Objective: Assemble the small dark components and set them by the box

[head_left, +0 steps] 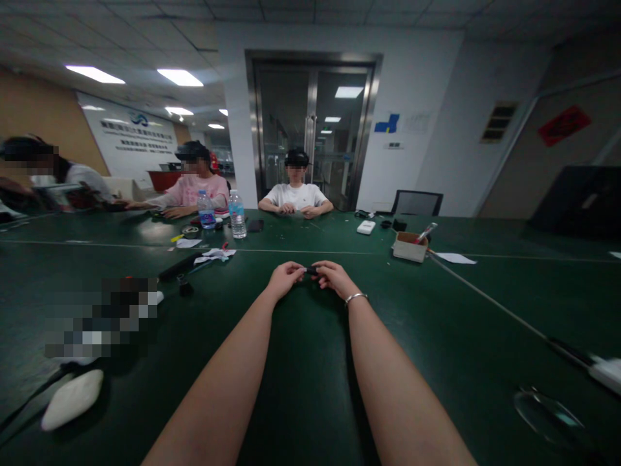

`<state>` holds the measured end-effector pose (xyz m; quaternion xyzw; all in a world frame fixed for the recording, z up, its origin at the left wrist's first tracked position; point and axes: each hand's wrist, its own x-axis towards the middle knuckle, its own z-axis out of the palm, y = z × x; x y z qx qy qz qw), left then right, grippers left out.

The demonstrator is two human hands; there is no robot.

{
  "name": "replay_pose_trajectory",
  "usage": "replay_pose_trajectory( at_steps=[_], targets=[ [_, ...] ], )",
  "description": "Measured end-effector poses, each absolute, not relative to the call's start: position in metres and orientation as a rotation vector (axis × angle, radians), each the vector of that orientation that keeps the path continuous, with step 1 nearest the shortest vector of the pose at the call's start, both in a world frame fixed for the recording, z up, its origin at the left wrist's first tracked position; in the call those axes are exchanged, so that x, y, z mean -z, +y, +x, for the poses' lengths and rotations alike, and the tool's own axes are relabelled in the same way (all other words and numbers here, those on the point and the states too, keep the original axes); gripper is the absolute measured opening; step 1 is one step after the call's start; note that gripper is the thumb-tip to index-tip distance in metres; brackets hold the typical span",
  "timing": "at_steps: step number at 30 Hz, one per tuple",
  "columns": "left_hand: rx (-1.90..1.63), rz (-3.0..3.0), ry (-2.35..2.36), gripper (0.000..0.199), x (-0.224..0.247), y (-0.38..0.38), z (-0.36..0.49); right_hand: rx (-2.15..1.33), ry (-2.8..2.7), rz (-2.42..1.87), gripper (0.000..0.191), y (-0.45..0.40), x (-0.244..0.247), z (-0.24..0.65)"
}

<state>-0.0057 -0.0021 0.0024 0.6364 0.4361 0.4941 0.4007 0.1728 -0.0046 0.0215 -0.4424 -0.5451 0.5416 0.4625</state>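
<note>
Above the green table (310,375), both arms reach forward and my hands meet at a small black piece with a pale end (311,270). My left hand (285,279) pinches its pale left end between thumb and fingers. On the black right end, the thumb and fingers of my right hand (336,278) are closed; a silver bracelet (356,297) circles that wrist. The piece is too small for me to tell its kind.
Two water bottles (237,215) stand back left. A small cardboard box (410,247) holding a pen-like item is right of my hands, with a cable (490,296) running forward. Eyeglasses (548,411) lie front right, a whitish rounded object (72,399) front left. Several people sit across.
</note>
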Motion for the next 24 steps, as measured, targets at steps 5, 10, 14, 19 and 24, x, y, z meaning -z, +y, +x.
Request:
replay_pose_trajectory(
  at_steps=[5,10,14,19,24],
  targets=[
    [-1.236,1.631,1.138,0.035,-0.003,-0.001,-0.006,-1.341,-1.371,-1.079,0.02,-0.005,-0.021,0.173],
    [-1.232,1.638,1.179,0.039,-0.001,0.001,-0.008,-1.336,-1.441,-1.031,0.02,-0.003,-0.018,0.174],
    [-1.23,1.643,1.237,0.042,-0.002,0.001,-0.008,-1.306,-1.544,-0.98,0.024,-0.002,-0.016,0.174],
    [-1.189,1.787,1.422,0.048,-0.008,-0.005,-0.006,-1.207,-1.673,-0.975,0.03,-0.005,-0.016,0.17],
    [-1.162,1.954,1.595,0.055,-0.016,-0.017,-0.008,-1.098,-1.764,-1.022,0.031,-0.007,-0.017,0.164]
  ],
)
